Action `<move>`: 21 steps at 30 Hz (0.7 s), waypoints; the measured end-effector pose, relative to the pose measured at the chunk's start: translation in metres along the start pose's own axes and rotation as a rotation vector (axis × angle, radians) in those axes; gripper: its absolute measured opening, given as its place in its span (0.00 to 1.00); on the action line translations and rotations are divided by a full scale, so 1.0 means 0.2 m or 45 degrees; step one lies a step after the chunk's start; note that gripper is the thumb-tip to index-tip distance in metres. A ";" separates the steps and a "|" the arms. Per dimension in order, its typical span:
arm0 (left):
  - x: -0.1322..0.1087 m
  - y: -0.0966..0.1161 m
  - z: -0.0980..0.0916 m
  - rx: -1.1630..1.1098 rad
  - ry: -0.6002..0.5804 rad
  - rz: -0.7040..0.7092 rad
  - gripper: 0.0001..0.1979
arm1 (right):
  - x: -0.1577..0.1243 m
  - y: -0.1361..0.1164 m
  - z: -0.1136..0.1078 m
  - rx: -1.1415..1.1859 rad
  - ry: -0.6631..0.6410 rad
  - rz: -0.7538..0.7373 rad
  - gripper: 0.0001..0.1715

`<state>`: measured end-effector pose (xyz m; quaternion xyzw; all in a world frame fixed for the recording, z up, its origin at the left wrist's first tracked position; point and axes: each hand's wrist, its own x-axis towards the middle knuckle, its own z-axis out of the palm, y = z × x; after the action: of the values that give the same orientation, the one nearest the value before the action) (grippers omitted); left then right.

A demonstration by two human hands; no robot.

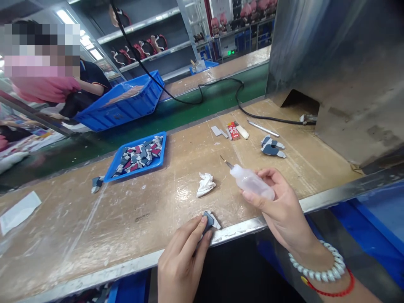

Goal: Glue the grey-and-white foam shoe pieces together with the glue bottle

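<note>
Near the bench's front edge, my left hand [186, 248] pinches a small grey-and-white plastic part [208, 220]; its fingers hide some of it. My right hand [280, 206] is wrapped round a translucent squeeze bottle [254, 182] with a thin metal needle tip, which points up and to the left above the bench. A crumpled white tissue [206, 184] lies just beyond the held part. Farther right, similar grey-and-white parts [272, 147] rest together. To the left, a blue tray [136, 170] holds many grey, white and dark red parts.
A single part [97, 184] sits beside the tray, and a white paper [19, 211] lies far left. A silver pen-like tool [263, 128] and a red packet [233, 131] are at the back. A black cable [268, 118] runs to a metal housing [341, 84]. Beyond, a person sits by a blue crate [123, 111].
</note>
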<state>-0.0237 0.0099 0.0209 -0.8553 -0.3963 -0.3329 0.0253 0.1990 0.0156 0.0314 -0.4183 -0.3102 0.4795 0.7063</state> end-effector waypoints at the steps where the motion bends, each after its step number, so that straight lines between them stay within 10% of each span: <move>1: -0.01 0.01 0.00 0.034 0.003 -0.015 0.12 | 0.01 -0.01 -0.02 -0.072 0.014 -0.028 0.26; 8: 0.00 0.07 0.00 0.149 0.029 -0.111 0.15 | 0.09 0.00 -0.09 -0.945 0.049 -0.285 0.36; 16: -0.08 0.24 -0.17 0.072 0.247 0.098 0.10 | -0.13 -0.02 -0.19 -0.930 0.137 -0.402 0.32; 21: -0.13 0.35 -0.22 -0.039 0.233 0.291 0.15 | -0.53 -0.06 -0.11 0.060 -0.826 0.553 0.40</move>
<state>-0.0110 -0.0681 0.0556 -0.8611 -0.2872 -0.4106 0.0860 0.1862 -0.0922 0.0282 -0.2846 -0.4105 0.7322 0.4630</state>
